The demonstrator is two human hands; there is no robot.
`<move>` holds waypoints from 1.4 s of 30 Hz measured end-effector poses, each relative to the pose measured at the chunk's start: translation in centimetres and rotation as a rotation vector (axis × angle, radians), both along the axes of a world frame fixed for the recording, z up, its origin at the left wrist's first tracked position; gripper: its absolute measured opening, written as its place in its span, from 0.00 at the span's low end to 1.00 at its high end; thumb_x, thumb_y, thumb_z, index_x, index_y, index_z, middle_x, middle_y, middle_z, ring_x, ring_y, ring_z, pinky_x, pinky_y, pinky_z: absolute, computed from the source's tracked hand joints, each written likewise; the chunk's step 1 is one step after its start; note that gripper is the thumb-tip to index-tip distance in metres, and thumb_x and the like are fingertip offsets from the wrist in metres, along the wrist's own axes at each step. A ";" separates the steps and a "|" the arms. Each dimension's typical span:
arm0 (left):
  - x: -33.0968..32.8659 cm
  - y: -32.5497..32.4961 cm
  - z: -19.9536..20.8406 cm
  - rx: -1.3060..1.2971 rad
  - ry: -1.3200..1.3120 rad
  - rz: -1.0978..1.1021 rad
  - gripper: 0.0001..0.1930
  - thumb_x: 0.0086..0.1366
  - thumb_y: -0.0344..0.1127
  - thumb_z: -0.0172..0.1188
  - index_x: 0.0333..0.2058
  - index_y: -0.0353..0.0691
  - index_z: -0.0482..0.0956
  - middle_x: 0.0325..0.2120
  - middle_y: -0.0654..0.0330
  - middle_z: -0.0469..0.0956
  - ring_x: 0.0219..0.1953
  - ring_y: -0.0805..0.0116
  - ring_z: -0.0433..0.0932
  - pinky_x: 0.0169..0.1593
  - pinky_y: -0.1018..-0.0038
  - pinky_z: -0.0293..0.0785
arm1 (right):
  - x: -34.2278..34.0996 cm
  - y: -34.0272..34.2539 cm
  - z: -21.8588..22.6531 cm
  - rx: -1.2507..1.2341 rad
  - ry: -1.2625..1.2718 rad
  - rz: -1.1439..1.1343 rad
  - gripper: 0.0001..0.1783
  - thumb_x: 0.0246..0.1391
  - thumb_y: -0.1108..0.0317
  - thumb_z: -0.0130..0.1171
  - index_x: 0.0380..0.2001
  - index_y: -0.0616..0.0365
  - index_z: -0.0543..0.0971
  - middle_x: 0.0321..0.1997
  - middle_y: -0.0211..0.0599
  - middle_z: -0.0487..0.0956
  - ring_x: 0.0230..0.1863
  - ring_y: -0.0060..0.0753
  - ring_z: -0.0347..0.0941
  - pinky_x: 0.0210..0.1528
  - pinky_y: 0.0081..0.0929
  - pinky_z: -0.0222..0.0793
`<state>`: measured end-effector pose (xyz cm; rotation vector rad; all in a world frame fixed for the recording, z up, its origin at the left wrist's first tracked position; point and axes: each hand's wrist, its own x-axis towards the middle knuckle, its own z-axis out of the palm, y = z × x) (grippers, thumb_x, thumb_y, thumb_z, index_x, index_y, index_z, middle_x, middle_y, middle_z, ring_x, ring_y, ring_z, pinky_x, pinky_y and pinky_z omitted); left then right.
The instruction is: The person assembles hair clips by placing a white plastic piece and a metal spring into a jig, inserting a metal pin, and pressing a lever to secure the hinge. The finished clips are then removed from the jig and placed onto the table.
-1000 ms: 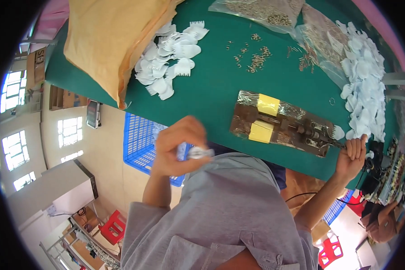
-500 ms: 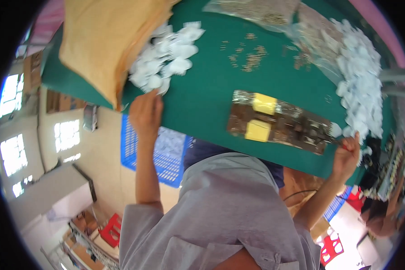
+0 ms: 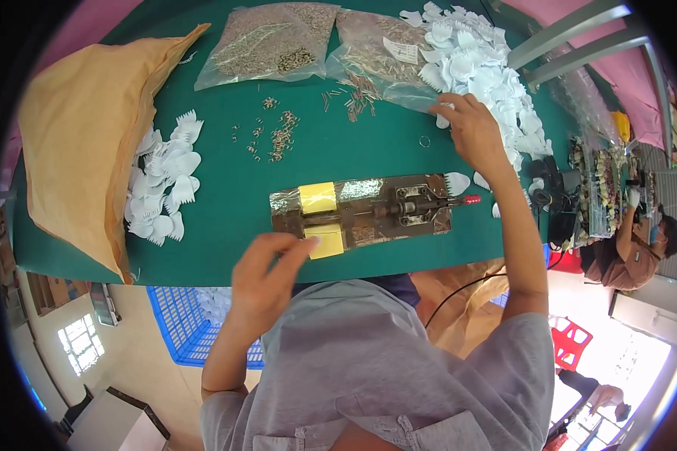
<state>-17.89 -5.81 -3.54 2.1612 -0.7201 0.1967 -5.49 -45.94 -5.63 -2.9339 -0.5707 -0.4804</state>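
Observation:
A dark metal clamp fixture (image 3: pixel 372 213) with a red-tipped lever (image 3: pixel 472 200) and yellow pads (image 3: pixel 318 197) lies across the green table before me. My left hand (image 3: pixel 263 282) is at the near yellow pad, thumb and forefinger brought together; whatever they pinch is too small to make out. Out to the right, my right hand (image 3: pixel 474 134) has its fingers bent around a white toothed plastic piece (image 3: pixel 444 116), at the edge of a large heap of such pieces (image 3: pixel 519 120). One more white toothed piece (image 3: pixel 456 183) lies by the lever.
A brown paper sack (image 3: pixel 90 143) stands at the left beside a smaller white heap (image 3: pixel 162 184). Small metal clips (image 3: pixel 282 135) and pins (image 3: pixel 357 98) lie loose mid-table, below clear bags (image 3: pixel 271 41). A blue basket (image 3: pixel 177 331) sits below the edge. Another person (image 3: pixel 636 252) is far right.
My left hand has moved from the left white heap to the fixture's yellow pad. My right hand has left the lever and gone up to the right-hand heap. The view has turned.

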 end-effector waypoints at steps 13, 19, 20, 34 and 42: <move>1.5 -2.1 -3.6 0.253 -0.363 -0.019 0.20 0.53 0.31 0.63 0.47 0.35 0.85 0.44 0.58 0.81 0.50 0.60 0.76 0.51 0.61 0.74 | -3.1 10.7 4.2 0.580 0.383 0.262 0.15 0.56 0.81 0.63 0.47 0.57 0.82 0.38 0.40 0.79 0.32 0.42 0.77 0.36 0.30 0.76; 0.4 -2.0 -2.1 0.303 -0.368 -0.010 0.18 0.53 0.31 0.63 0.44 0.33 0.84 0.44 0.58 0.81 0.50 0.60 0.76 0.51 0.63 0.75 | -5.3 16.9 1.7 0.602 0.380 0.436 0.14 0.55 0.78 0.67 0.45 0.56 0.85 0.37 0.38 0.82 0.34 0.43 0.80 0.36 0.32 0.76; 0.6 -1.9 -1.9 0.307 -0.363 -0.004 0.18 0.53 0.31 0.63 0.44 0.33 0.84 0.44 0.58 0.81 0.50 0.60 0.76 0.51 0.63 0.75 | -5.5 17.0 1.6 0.604 0.385 0.443 0.14 0.55 0.78 0.67 0.45 0.56 0.85 0.37 0.38 0.82 0.34 0.43 0.80 0.36 0.32 0.76; 2.2 -1.4 -5.3 -0.114 0.052 0.139 0.33 0.57 0.25 0.70 0.63 0.45 0.74 0.45 0.63 0.82 0.56 0.56 0.72 0.59 0.60 0.68 | -5.5 16.4 1.3 0.587 0.547 0.438 0.09 0.57 0.73 0.68 0.42 0.57 0.88 0.32 0.38 0.85 0.35 0.39 0.79 0.40 0.33 0.74; 3.1 -1.1 -5.1 -0.109 0.124 0.049 0.36 0.57 0.25 0.71 0.65 0.44 0.71 0.46 0.62 0.83 0.58 0.56 0.70 0.61 0.60 0.67 | -7.4 16.2 0.1 0.646 0.384 0.398 0.12 0.52 0.74 0.70 0.40 0.57 0.82 0.35 0.36 0.85 0.36 0.43 0.80 0.43 0.38 0.75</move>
